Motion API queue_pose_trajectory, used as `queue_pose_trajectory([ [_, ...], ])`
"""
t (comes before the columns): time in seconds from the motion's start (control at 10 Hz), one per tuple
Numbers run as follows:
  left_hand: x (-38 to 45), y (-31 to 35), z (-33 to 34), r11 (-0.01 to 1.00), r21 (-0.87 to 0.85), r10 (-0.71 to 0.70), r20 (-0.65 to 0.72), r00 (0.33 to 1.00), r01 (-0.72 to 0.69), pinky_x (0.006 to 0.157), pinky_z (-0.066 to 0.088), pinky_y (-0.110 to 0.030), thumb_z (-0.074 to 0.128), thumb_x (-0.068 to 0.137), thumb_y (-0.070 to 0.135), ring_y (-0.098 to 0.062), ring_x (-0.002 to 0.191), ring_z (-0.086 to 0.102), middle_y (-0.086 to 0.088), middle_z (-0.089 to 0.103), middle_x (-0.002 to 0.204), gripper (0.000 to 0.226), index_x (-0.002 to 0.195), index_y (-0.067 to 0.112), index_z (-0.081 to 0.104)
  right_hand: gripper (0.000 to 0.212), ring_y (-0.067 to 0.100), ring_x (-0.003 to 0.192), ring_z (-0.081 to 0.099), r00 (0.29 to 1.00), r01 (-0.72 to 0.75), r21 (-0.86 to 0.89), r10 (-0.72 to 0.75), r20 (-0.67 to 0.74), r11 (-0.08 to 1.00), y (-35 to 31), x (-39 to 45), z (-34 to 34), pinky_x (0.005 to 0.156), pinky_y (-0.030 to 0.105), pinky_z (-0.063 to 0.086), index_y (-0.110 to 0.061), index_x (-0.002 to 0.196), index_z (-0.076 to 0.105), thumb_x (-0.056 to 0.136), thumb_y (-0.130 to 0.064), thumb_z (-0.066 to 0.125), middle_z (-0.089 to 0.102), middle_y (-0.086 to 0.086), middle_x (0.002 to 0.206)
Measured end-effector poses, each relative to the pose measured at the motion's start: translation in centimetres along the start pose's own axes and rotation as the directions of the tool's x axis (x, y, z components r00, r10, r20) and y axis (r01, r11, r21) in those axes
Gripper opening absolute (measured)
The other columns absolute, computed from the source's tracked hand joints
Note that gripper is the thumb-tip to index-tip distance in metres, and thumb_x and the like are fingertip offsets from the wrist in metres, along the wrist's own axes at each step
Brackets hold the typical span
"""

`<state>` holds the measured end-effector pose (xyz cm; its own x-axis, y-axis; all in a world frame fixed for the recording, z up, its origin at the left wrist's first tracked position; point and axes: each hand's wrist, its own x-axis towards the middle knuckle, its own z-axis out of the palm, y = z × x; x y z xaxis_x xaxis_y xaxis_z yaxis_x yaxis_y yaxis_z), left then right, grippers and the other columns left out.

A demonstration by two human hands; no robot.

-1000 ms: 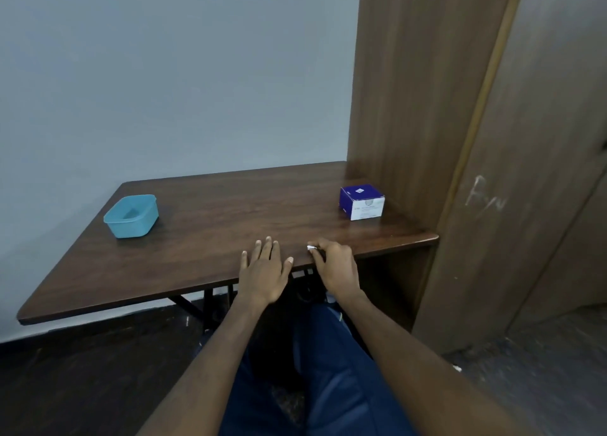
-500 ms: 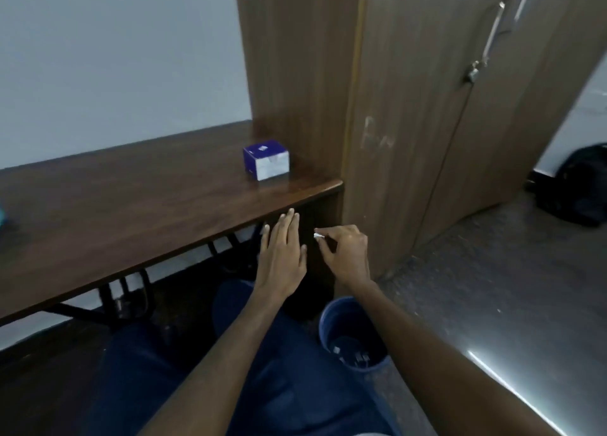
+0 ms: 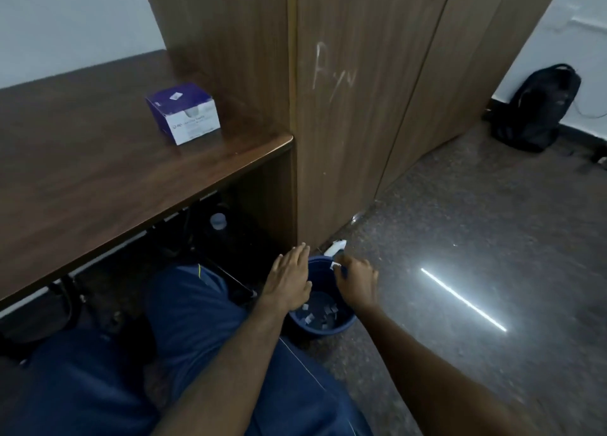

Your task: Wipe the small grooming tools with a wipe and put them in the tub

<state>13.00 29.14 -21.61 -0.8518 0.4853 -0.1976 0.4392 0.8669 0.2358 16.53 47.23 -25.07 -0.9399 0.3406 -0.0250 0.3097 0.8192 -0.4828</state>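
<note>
My right hand [image 3: 357, 280] pinches a small white scrap, likely a used wipe [image 3: 335, 265], above a dark blue bin [image 3: 341, 324] on the floor. Several small pale scraps lie in the bin's bottom. Flat, with straight fingers, my left hand [image 3: 289, 279] hovers over the bin's left rim and holds nothing. A purple and white box of wipes [image 3: 184, 113] stands on the brown table [image 3: 98, 179] near its right end. The light blue tub and the grooming tools are out of view.
A tall wooden cupboard [image 3: 345, 107] stands right of the table. A white scrap [image 3: 335, 247] lies on the floor beyond the bin. A black backpack [image 3: 538, 107] leans against the far wall. My legs in blue trousers [image 3: 184, 337] fill the lower frame.
My view has swung right and down from the table to the floor. Both hands have left the table edge and dropped over the blue bin; my right hand still pinches the white scrap.
</note>
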Motion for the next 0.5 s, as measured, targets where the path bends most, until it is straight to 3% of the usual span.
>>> queue_pose_trajectory([
  [0.1, 1.4, -1.0, 0.7, 0.999, -0.026, -0.036, 0.021, 0.999, 0.037, 0.134, 0.015, -0.046, 0.056, 0.107, 0.032, -0.024, 0.164, 0.014, -0.007, 0.008, 0.179, 0.084, 0.17, 0.009, 0.004, 0.017, 0.036, 0.109, 0.064, 0.996, -0.062, 0.002, 0.062, 0.066, 0.998, 1.2, 0.6, 1.4, 0.094, 0.048, 0.047, -0.024, 0.114, 0.073, 0.104, -0.029, 0.06, 0.076, 0.007, 0.103],
  [0.2, 2.9, -1.4, 1.5, 0.999, -0.034, -0.032, 0.058, 0.998, 0.034, 0.133, 0.016, -0.046, 0.056, 0.108, 0.033, -0.024, 0.164, 0.014, -0.007, 0.008, 0.179, 0.083, 0.17, 0.009, 0.005, 0.015, 0.032, 0.088, 0.072, 0.998, -0.051, 0.045, 0.049, 0.049, 0.998, 2.6, 1.7, 2.7, 0.077, 0.043, 0.055, -0.022, 0.109, 0.075, 0.102, -0.023, 0.062, 0.077, 0.006, 0.093],
  [0.3, 3.7, -1.0, 1.8, 0.999, -0.042, -0.031, 0.085, 0.996, 0.035, 0.134, 0.015, -0.046, 0.055, 0.108, 0.034, -0.023, 0.164, 0.013, -0.007, 0.009, 0.179, 0.084, 0.17, 0.009, 0.005, 0.022, 0.028, 0.083, 0.074, 0.999, -0.029, 0.086, 0.026, 0.037, 0.996, 3.4, 2.6, 3.2, 0.073, 0.044, 0.059, -0.021, 0.113, 0.075, 0.104, -0.02, 0.056, 0.079, 0.005, 0.096],
  [0.4, 4.2, -0.2, 1.9, 0.997, -0.051, -0.063, 0.067, 0.996, 0.066, 0.133, 0.012, -0.049, 0.056, 0.108, 0.035, -0.023, 0.164, 0.014, -0.006, 0.011, 0.178, 0.083, 0.17, 0.01, 0.006, 0.029, 0.031, 0.103, 0.071, 1.0, -0.024, 0.123, 0.025, -0.008, 0.992, 4.0, 2.7, 3.5, 0.089, 0.047, 0.058, -0.016, 0.123, 0.073, 0.108, -0.024, 0.049, 0.078, 0.009, 0.113],
  [0.5, 4.6, 0.3, 1.5, 0.996, -0.023, -0.084, 0.056, 0.995, 0.085, 0.133, 0.012, -0.05, 0.056, 0.108, 0.035, -0.023, 0.165, 0.013, -0.006, 0.012, 0.178, 0.083, 0.17, 0.011, 0.006, 0.046, 0.036, 0.145, 0.049, 0.999, -0.047, 0.07, 0.045, 0.023, 0.996, 4.0, 2.5, 3.6, 0.118, 0.055, 0.04, -0.018, 0.14, 0.064, 0.111, -0.041, 0.036, 0.061, 0.01, 0.15],
])
